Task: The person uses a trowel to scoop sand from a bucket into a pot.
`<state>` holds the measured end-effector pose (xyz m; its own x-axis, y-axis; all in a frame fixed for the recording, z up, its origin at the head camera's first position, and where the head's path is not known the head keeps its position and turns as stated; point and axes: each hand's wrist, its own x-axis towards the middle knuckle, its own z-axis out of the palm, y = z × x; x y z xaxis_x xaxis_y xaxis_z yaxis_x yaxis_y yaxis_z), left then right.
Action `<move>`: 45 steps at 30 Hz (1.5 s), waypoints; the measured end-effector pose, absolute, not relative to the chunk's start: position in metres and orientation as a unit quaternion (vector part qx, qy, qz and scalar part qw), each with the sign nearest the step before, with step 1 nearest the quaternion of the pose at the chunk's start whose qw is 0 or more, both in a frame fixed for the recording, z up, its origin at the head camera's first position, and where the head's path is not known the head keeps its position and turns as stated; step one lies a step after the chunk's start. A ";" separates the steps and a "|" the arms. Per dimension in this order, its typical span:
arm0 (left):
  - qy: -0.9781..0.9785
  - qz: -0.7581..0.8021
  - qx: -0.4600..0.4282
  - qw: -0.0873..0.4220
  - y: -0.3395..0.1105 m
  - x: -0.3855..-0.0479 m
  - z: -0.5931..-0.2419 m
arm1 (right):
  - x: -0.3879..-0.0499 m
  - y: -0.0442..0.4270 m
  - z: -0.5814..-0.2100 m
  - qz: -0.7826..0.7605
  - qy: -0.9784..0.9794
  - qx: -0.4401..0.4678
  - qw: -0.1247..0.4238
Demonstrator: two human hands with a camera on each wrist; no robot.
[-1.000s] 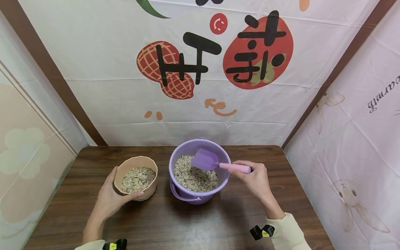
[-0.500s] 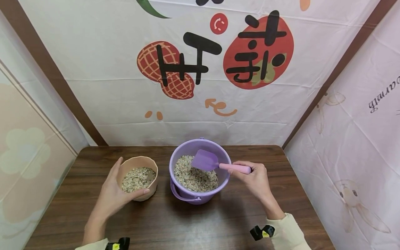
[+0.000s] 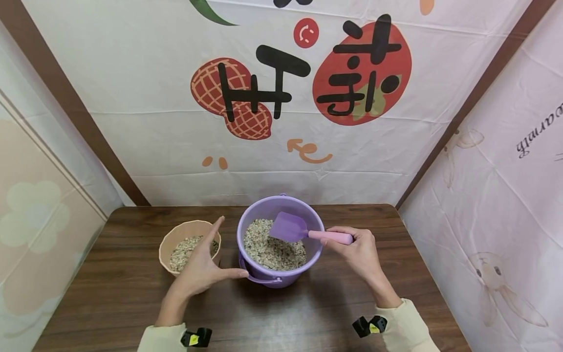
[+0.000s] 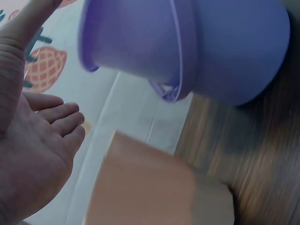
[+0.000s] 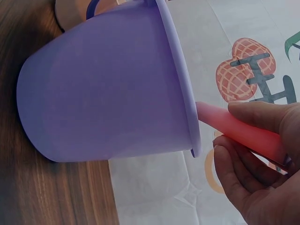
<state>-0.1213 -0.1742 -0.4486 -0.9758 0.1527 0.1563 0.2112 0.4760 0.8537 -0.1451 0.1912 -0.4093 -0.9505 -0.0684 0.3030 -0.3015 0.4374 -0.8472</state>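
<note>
A purple bucket (image 3: 281, 282) holding pale grain-like bits (image 3: 270, 252) stands mid-table. My right hand (image 3: 358, 252) pinches the pink handle (image 3: 330, 236) of a purple shovel (image 3: 288, 227), whose blade lies over the bucket's inside. In the right wrist view, thumb and fingers (image 5: 255, 117) hold that handle just outside the rim. My left hand (image 3: 200, 269) is spread, thumb out towards the bucket, and holds nothing. It hangs between the bucket and a peach faceted pot (image 3: 169, 239) with similar bits in it, hiding part of the pot. The left wrist view shows its palm (image 4: 37, 159) apart from the pot.
Both containers stand on a dark wooden table (image 3: 281, 322). A printed white cloth (image 3: 145, 132) hangs right behind its back edge, and other cloths hang at the left and right sides. The bucket's handle (image 3: 264, 281) hangs down at its front.
My left hand has let go of the peach pot and moved right, towards the bucket. The pot stays about where it was. My right hand and the shovel have hardly moved.
</note>
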 end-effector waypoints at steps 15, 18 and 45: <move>-0.865 -0.483 -0.132 0.024 -0.149 -0.133 -0.453 | -0.149 0.193 -0.398 0.459 -0.874 0.134 0.088; -0.867 -0.480 -0.132 0.029 -0.149 -0.134 -0.454 | -0.151 0.193 -0.395 0.435 -0.884 0.147 0.087; -0.859 -0.494 -0.131 0.021 -0.146 -0.135 -0.456 | -0.162 0.166 -0.380 0.374 -0.906 0.199 0.010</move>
